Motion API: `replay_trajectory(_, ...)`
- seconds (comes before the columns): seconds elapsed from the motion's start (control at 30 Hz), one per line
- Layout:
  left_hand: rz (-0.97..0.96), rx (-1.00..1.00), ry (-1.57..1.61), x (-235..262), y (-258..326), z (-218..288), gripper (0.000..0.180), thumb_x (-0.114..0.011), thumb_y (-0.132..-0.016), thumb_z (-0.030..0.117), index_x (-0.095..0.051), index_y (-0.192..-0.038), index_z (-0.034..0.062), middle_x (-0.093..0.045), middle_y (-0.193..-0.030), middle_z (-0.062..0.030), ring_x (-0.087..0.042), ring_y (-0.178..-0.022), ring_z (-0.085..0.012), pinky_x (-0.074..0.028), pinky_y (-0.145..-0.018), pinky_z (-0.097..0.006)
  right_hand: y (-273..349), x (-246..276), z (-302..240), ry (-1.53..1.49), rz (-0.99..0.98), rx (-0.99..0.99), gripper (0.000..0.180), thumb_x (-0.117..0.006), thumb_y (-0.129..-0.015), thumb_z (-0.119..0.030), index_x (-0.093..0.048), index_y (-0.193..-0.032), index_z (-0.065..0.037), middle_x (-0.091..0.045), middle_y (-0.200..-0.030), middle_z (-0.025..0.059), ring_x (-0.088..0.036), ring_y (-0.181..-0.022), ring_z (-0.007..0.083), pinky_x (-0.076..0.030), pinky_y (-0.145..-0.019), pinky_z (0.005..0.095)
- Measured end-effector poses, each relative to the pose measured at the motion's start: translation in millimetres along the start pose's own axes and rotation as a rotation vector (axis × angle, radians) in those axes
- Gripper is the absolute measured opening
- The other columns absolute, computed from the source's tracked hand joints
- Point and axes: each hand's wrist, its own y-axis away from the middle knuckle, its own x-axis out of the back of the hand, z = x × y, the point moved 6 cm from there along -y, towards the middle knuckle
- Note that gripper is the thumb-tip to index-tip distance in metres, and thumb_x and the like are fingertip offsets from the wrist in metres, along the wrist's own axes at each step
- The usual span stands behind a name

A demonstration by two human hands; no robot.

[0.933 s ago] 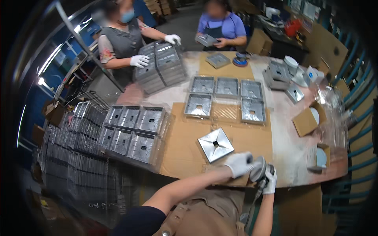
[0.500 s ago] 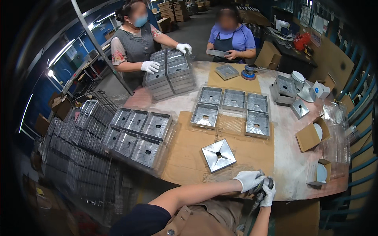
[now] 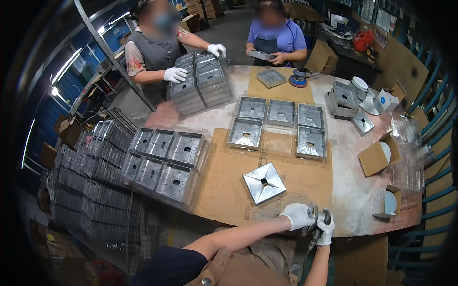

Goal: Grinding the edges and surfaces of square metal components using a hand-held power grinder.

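My left hand (image 3: 299,217), in a white glove, is closed at the grey disc end of a hand-held sander (image 3: 314,234). My right hand (image 3: 326,233), gloved too, wraps round the sander's body, and a hose runs down from it. Both hands are at the near edge of the table. Just beyond them a shiny square metal piece (image 3: 264,183) with a hole in its middle lies turned at an angle on a brown cardboard sheet (image 3: 224,190). The sander is partly hidden by my fingers.
Beyond lies a clear plastic tray (image 3: 279,134) of square metal pieces; another filled tray (image 3: 164,164) is left. A co-worker's gloved hands rest on stacked trays (image 3: 200,88); another person holds a metal piece (image 3: 261,56). A second sander (image 3: 298,78) and open boxes (image 3: 379,157) are on the table.
The view has shifted a little. My left hand has shifted on the sander, whose disc end now stands more upright. The square metal piece still lies on the cardboard.
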Motion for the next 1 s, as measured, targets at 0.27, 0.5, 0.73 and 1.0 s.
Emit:
replay_trajectory(0.27,0.107,0.089,0.116,-19,16,-72,0.047,-0.056,-0.091,0.051,-0.076,-0.105,0.0112,-0.074,-0.096,-0.0197,-0.071,-0.095,-0.0383,-0.054,-0.089,-0.046,-7,-2,-1,0.054,-0.045,-0.034,0.077,-0.088,-0.069,-0.016,-0.055,-0.137,-0.003,-0.063,-0.120,0.0052,-0.061,-0.106,0.0173,-0.049,-0.096,0.0306)
replay_trajectory(0.5,0.056,-0.074,0.050,-7,19,-37,0.073,-0.048,-0.093,0.072,-0.071,-0.113,0.0058,-0.072,-0.103,-0.0253,-0.068,-0.100,-0.0442,-0.052,-0.090,-0.049,-1,9,9,0.033,-0.031,-0.001,0.072,-0.086,-0.073,-0.013,-0.055,-0.138,-0.003,-0.060,-0.127,0.0048,-0.059,-0.110,0.0165,-0.048,-0.097,0.0307)
replay_trajectory(0.73,-0.026,-0.508,-0.337,3,44,-32,0.033,-0.062,-0.093,0.040,-0.070,-0.089,0.0091,-0.068,-0.080,-0.0191,-0.067,-0.080,-0.0405,-0.052,-0.072,-0.050,35,-14,-34,0.243,-0.143,-0.100,0.062,-0.082,-0.071,-0.016,-0.063,-0.128,0.000,-0.066,-0.117,0.0061,-0.061,-0.104,0.0154,-0.049,-0.093,0.0298)
replay_trajectory(1.0,0.373,-0.534,-0.572,98,86,-91,0.015,-0.067,-0.076,0.009,-0.072,-0.090,0.0137,-0.069,-0.082,-0.0109,-0.069,-0.075,-0.0324,-0.054,-0.065,-0.044,42,-33,-91,0.335,-0.239,-0.002,0.066,-0.090,-0.063,-0.007,-0.064,-0.124,-0.002,-0.068,-0.106,0.0022,-0.064,-0.099,0.0149,-0.052,-0.089,0.0311)
